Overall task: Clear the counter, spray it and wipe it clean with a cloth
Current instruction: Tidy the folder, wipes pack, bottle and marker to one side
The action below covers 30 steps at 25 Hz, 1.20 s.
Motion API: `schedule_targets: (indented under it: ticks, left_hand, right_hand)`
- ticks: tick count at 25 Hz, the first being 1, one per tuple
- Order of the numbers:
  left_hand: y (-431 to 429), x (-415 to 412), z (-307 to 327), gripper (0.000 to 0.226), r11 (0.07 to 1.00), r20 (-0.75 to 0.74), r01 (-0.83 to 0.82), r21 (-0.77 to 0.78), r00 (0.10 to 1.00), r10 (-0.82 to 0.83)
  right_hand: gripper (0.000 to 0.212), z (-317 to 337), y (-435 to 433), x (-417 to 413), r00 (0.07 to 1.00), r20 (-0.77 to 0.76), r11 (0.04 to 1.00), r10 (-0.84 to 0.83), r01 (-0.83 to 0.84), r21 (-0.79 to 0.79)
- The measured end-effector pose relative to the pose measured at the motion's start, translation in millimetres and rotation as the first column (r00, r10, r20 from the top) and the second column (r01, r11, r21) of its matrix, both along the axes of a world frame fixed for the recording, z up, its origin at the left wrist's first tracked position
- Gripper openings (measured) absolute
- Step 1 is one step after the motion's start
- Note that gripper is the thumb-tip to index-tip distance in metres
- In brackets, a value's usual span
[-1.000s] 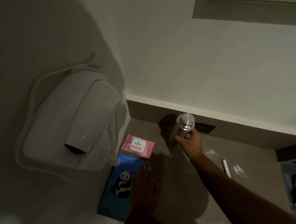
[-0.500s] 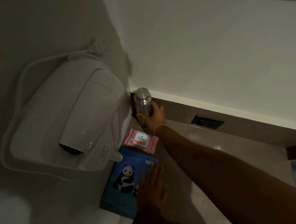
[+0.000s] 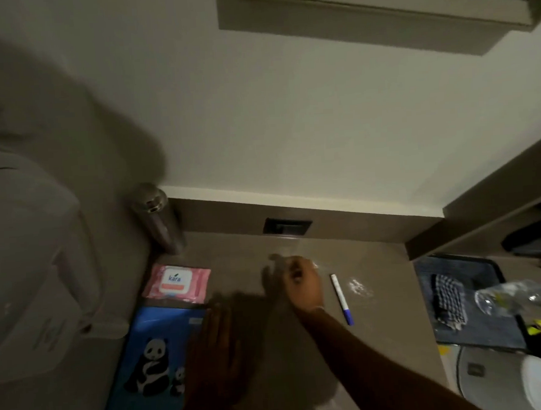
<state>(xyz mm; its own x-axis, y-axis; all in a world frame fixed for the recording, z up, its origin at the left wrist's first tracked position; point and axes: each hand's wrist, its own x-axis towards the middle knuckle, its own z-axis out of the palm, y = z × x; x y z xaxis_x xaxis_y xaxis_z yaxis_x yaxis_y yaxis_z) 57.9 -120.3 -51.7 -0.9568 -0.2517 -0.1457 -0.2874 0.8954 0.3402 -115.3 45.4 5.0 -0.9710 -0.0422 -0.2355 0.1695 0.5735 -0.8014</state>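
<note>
While the counter is only partly cleared, its loose things stand grouped at the left wall, judged a parking spot that frees the middle for spraying. Taking the pen as landmark: far left of it, the steel bottle stands upright in the back corner; the pink wipes pack lies nearer, and the blue panda box sits in front of the pack. The left hand, fingers spread flat, rests at the box's right edge, gripping nothing. Just left of the pen the right hand hovers loosely curled and empty. Right of the pen lie white specks; beyond the counter's right edge a checked cloth rests on a dark tray.
</note>
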Motion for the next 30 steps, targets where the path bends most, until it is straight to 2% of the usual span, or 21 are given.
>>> schedule_targets:
  ticks: [2,3,4,7,10,11,15,18,19,20,21,22,23,24,25,26,27,29,30]
  left_hand:
    - [9,-6,-3,0.067,1.000,0.016,0.011,0.020,1.000,-0.011]
    - [13,-8,-5,0.068,0.999,0.023,0.043,0.009,0.999,-0.043]
    - [18,-11,-10,0.068,0.997,0.036,0.082,-0.016,0.996,-0.081]
    - [31,-20,-11,0.067,0.993,0.108,0.104,-0.061,0.989,-0.097]
    - [42,-19,1,0.067,0.993,0.096,0.084,-0.081,0.993,-0.076]
    - [45,-19,7,0.067,0.993,0.078,0.081,-0.090,0.994,-0.074]
    - [59,-23,37,0.060,0.999,0.096,0.046,-0.016,0.994,-0.044]
    - [67,-30,50,0.050,0.969,0.151,-0.126,0.214,0.984,0.094]
    - [70,-35,53,0.044,0.921,0.169,-0.223,0.319,0.970,0.176]
    - [72,-40,56,0.038,0.833,0.209,-0.341,0.435,0.939,0.274]
    - [73,-45,59,0.034,0.692,0.298,-0.470,0.548,0.883,0.364]
    - [73,-48,60,0.033,0.509,0.409,-0.576,0.640,0.816,0.408]
    - [74,-50,61,0.032,0.348,0.494,-0.638,0.687,0.761,0.421]
    - [71,-49,60,0.032,0.248,0.533,-0.667,0.702,0.724,0.438]
    - [68,-48,57,0.032,0.207,0.545,-0.689,0.695,0.691,0.475]
    - [63,-45,54,0.033,0.202,0.535,-0.705,0.680,0.666,0.521]
    - [53,-41,51,0.034,0.265,0.499,-0.717,0.645,0.657,0.565]
    - [28,-27,45,0.033,0.490,0.399,-0.696,0.525,0.709,0.582]
    - [14,-17,42,0.032,0.562,0.357,-0.681,0.469,0.728,0.585]
  right_hand:
    - [0.007,-1,74,4,0.968,0.035,0.962,-0.247,0.240,0.132]
    - [0.019,-2,102,5,0.940,0.080,0.925,-0.332,0.308,0.224]
    - [0.032,-7,124,5,0.926,0.125,0.900,-0.356,0.304,0.312]
    - [0.042,-16,156,5,0.948,0.230,0.909,-0.219,0.113,0.401]
    - [0.032,-23,158,3,0.963,0.268,0.874,-0.012,-0.120,0.470]
    - [0.030,-23,156,2,0.965,0.261,0.852,0.016,-0.150,0.502]
    - [0.026,-21,140,4,0.966,0.257,0.850,-0.036,-0.106,0.517]
    - [0.028,-20,107,15,0.952,0.295,0.952,-0.079,-0.016,0.306]
    - [0.026,-22,91,23,0.947,0.317,0.981,-0.058,-0.004,0.192]
    - [0.023,-24,73,34,0.941,0.338,0.997,-0.014,-0.011,0.071]
    - [0.019,-25,54,46,0.935,0.352,0.999,0.035,-0.027,-0.028]
    - [0.016,-27,37,57,0.927,0.365,0.993,0.081,-0.042,-0.113]
    - [0.014,-28,21,67,0.916,0.380,0.983,0.126,-0.062,-0.176]
    - [0.012,-30,8,75,0.903,0.392,0.967,0.173,-0.080,-0.242]
    - [0.014,-28,-4,81,0.891,0.396,0.954,0.223,-0.117,-0.276]
    - [0.014,-29,-13,84,0.882,0.387,0.944,0.270,-0.162,-0.288]
    - [0.012,-29,-21,86,0.871,0.371,0.936,0.322,-0.233,-0.265]
    - [0.016,-30,-30,85,0.835,0.352,0.904,0.424,-0.364,-0.225]
    - [0.021,-31,-32,84,0.818,0.357,0.893,0.451,-0.407,-0.194]
